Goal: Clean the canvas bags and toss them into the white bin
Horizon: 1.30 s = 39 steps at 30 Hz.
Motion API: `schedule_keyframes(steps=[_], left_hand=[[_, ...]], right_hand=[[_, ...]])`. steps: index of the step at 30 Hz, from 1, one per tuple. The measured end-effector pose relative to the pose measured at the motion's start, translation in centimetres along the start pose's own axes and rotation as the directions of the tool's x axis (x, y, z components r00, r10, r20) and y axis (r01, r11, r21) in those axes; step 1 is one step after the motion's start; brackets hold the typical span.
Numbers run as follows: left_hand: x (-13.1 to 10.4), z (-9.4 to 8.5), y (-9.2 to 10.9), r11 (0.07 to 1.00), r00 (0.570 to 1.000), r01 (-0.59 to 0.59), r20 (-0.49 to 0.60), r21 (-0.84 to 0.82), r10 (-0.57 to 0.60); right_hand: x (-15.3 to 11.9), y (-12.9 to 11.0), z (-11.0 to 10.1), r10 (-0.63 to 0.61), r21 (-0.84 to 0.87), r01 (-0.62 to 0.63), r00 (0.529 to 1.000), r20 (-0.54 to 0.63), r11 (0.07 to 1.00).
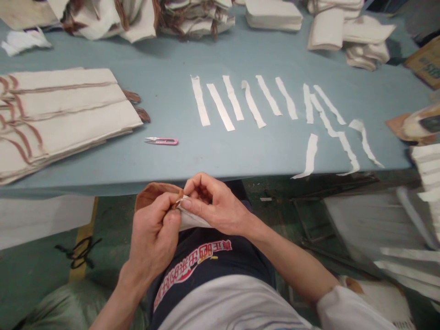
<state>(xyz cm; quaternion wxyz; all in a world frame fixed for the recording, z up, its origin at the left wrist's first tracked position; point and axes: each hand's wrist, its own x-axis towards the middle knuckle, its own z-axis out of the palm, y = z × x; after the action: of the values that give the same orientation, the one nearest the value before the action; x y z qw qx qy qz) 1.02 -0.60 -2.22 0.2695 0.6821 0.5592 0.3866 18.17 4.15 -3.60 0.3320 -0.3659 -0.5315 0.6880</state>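
A piece of cream fabric with a brown edge [156, 189] is held over my lap, just in front of the table edge. My left hand [154, 229] pinches it near the brown part, fingers closed. From the other side, my right hand [216, 206] grips the same piece, thumb and forefinger pressed together at the seam. Where the fingertips meet, the fine detail is too small to make out. A pair of pink-handled thread snips [162, 141] lies on the table beyond my hands, its blades pointing left.
The blue-green table [165, 59] bears several white strips [220, 107] at centre right. A stack of cream fabric pieces with brown trim [68, 110] lies on the left. More fabric bundles [273, 16] line the back. A cardboard box [426, 64] stands at the right.
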Motion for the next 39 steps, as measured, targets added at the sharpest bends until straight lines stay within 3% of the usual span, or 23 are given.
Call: schedule_keyframes(steps=[4, 9, 15, 17, 21, 24, 26, 28, 30, 31, 33, 35, 39], left_hand=[[0.1, -0.3, 0.2, 1.0, 1.0, -0.027, -0.003, -0.007, 0.027], [0.7, -0.8, 0.1, 0.999, 0.992, -0.041, 0.121, -0.026, 0.044], [2.0, -1.1, 0.4, 1.0, 0.993, 0.001, 0.121, 0.028, -0.004], [2.5, -1.2, 0.6, 0.999, 0.991, -0.002, 0.133, 0.046, -0.005], [3.1, -2.1, 1.4, 0.999, 0.978, -0.048, 0.203, 0.005, 0.046], [3.6, -3.0, 2.2, 0.993, 0.96, -0.101, 0.258, -0.054, 0.112], [4.1, -3.8, 2.7, 0.989, 0.939, -0.125, 0.313, -0.082, 0.145], [4.6, -4.5, 3.1, 0.984, 0.916, -0.154, 0.36, -0.093, 0.177], [4.9, -5.1, 3.5, 0.979, 0.899, -0.183, 0.388, -0.092, 0.205], [5.0, -5.3, 3.6, 0.977, 0.892, -0.19, 0.4, -0.094, 0.212], [4.8, -5.7, 3.9, 0.979, 0.886, -0.177, 0.418, -0.098, 0.202], [4.4, -5.8, 3.9, 0.986, 0.893, -0.137, 0.419, -0.097, 0.165], [3.4, -5.3, 3.5, 0.998, 0.932, -0.027, 0.359, -0.048, 0.043]], right_hand=[[0.4, 0.3, 0.3, 0.032, 0.143, -0.04, 0.998, 0.059, 0.989], [1.0, 1.4, 0.4, 0.046, 0.253, -0.071, 0.993, 0.105, 0.965], [1.7, 1.1, 1.7, -0.063, 0.258, 0.079, 0.996, -0.069, 0.963], [2.0, 1.1, 1.9, -0.097, 0.204, 0.125, 0.985, -0.139, 0.971], [2.3, 1.0, 0.9, -0.133, -0.079, 0.119, 0.971, -0.197, 0.99], [2.1, -0.2, -0.5, -0.298, -0.182, 0.265, 0.935, -0.191, 0.947], [1.9, -1.7, -1.4, -0.513, -0.278, 0.466, 0.85, -0.124, 0.84], [1.9, -3.3, -2.0, -0.674, -0.385, 0.645, 0.735, 0.076, 0.66], [2.3, -4.6, -2.5, -0.707, -0.444, 0.746, 0.644, 0.294, 0.495], [2.6, -5.1, -2.7, -0.687, -0.465, 0.768, 0.621, 0.376, 0.44], [3.0, -5.7, -3.2, -0.619, -0.513, 0.772, 0.621, 0.48, 0.376], [3.2, -6.3, -3.7, -0.545, -0.553, 0.747, 0.656, 0.522, 0.369], [2.8, -7.7, -4.2, -0.338, -0.561, 0.653, 0.751, 0.567, 0.509]])
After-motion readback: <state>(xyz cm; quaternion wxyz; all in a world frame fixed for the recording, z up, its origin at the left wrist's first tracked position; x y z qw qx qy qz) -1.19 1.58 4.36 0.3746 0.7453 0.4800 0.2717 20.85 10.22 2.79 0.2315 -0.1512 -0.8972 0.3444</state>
